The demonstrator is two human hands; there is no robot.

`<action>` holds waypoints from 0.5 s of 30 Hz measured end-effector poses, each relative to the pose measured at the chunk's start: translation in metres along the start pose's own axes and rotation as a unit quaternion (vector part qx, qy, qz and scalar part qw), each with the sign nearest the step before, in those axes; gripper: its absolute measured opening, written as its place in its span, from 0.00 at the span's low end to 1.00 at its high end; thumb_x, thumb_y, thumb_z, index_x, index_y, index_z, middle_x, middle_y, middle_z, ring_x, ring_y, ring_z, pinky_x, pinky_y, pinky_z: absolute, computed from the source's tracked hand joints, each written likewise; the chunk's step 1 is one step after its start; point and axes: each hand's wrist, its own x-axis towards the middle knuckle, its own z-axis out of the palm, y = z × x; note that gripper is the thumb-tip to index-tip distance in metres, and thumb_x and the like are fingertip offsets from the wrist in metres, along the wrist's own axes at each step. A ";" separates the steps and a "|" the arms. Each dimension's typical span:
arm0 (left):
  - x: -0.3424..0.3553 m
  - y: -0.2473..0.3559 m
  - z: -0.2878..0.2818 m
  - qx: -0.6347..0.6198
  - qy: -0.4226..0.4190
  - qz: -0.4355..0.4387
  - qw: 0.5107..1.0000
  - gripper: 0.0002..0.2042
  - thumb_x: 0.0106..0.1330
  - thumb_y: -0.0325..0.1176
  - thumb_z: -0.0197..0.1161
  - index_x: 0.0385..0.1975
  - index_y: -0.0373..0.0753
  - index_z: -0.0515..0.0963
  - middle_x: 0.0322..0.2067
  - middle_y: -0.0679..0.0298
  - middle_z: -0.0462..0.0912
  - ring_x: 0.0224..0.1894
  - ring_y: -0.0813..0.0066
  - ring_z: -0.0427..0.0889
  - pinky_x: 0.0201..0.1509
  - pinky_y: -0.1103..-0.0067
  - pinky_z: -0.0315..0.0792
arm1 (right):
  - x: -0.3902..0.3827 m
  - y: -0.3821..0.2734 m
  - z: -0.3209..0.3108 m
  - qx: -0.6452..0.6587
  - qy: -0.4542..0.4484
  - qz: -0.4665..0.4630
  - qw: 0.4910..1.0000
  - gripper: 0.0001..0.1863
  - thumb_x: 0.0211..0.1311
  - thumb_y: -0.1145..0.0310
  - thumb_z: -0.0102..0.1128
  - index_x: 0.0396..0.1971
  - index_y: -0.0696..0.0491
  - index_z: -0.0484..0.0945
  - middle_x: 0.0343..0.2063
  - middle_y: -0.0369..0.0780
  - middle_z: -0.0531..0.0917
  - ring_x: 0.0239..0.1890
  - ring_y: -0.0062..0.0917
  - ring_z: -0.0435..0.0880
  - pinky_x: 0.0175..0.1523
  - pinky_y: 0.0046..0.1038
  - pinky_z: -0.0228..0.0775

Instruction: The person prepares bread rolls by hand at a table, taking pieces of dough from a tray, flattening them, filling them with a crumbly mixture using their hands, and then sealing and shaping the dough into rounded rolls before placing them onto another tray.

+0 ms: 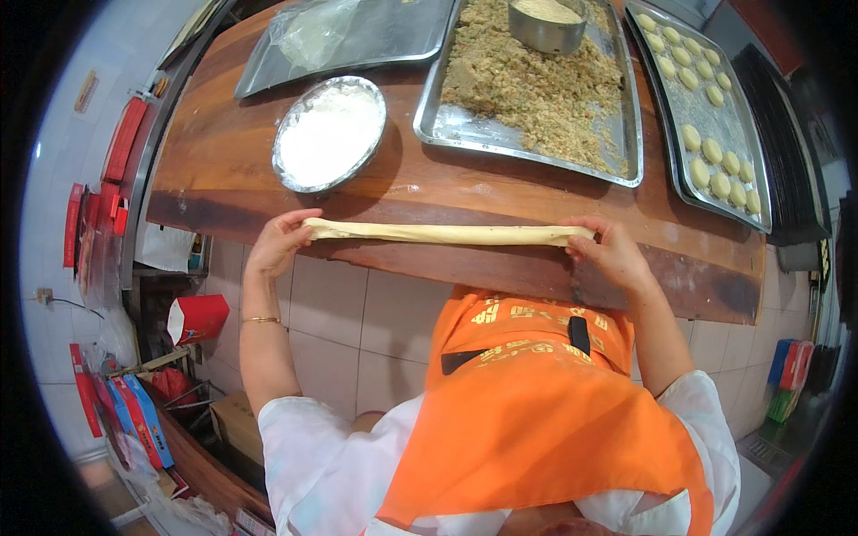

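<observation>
A long pale strip of dough (447, 234) stretches horizontally along the near edge of the wooden table (197, 179). My left hand (281, 237) pinches its left end, and my right hand (599, 243) pinches the right end. Just beyond the dough, left of centre, sits a metal bowl of white powder (329, 129). A large metal tray (429, 129) holding a crumbly brown mixture lies behind it, with a round metal container (545, 36) on top.
An empty-looking tray with clear plastic (264, 76) is at the back left. A tray of several dough rounds (751, 170) stands at the right. Red boxes (125, 143) and a red container (197, 317) are at the left; an orange apron (536, 429) covers my front.
</observation>
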 end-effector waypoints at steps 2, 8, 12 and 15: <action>-0.007 0.014 -0.010 0.001 0.010 -0.005 1.000 0.16 0.66 0.24 0.66 0.54 0.34 0.80 0.37 0.69 0.82 0.31 0.85 0.75 0.37 0.87 0.72 | -0.006 -0.010 0.000 0.008 -0.006 -0.010 1.000 0.16 0.72 0.72 0.58 0.57 0.57 0.79 0.32 0.35 0.84 0.33 0.16 0.80 0.38 0.20 0.77; 0.003 -0.016 -0.021 0.476 0.219 0.126 0.842 0.11 0.66 0.24 0.59 0.46 0.32 0.83 0.36 0.59 0.85 0.34 0.66 0.82 0.40 0.74 0.77 | 0.011 0.002 0.046 -0.062 0.007 -0.027 0.998 0.13 0.67 0.74 0.62 0.50 0.58 0.83 0.30 0.41 0.87 0.31 0.20 0.83 0.39 0.25 0.77; -0.012 0.023 0.141 0.508 0.228 0.264 0.787 0.10 0.66 0.26 0.56 0.41 0.33 0.83 0.42 0.51 0.84 0.47 0.51 0.83 0.53 0.61 0.76 | 0.011 0.000 0.049 -0.149 0.032 -0.088 0.984 0.14 0.63 0.72 0.65 0.47 0.58 0.83 0.30 0.47 0.86 0.32 0.30 0.84 0.42 0.31 0.76; -0.020 0.018 0.236 0.425 -0.036 0.336 0.839 0.20 0.63 0.30 0.67 0.54 0.33 0.77 0.56 0.52 0.76 0.60 0.53 0.74 0.66 0.62 0.66 | 0.007 -0.015 0.048 -0.168 0.025 -0.077 0.983 0.13 0.62 0.71 0.65 0.46 0.58 0.83 0.32 0.49 0.85 0.33 0.34 0.84 0.42 0.32 0.75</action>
